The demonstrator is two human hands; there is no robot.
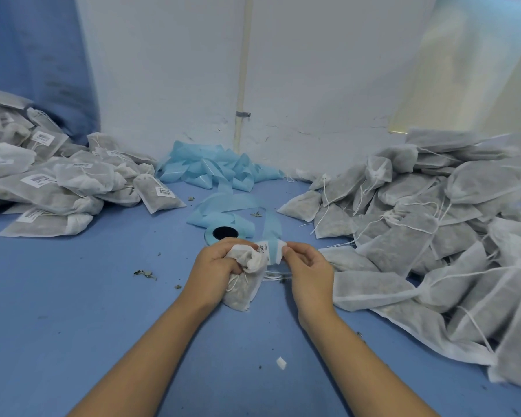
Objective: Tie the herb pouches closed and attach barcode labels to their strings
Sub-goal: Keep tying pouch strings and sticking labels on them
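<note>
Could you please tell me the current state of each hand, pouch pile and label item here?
Left hand: grips pouch neck.
Right hand: pinches label.
Pouch: held, neck bunched.
Label: at pouch top.
Left pile: labelled.
Right pile: unlabelled.
Roll: flat, liner trailing.

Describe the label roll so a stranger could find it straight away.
Start at the heap of crumpled pale-blue backing strip against the back wall, in the gap between the two piles of pouches. Follow the strip toward the hands; the label roll lies flat on the blue table just beyond the left hand. Its round black core sets it apart.
</note>
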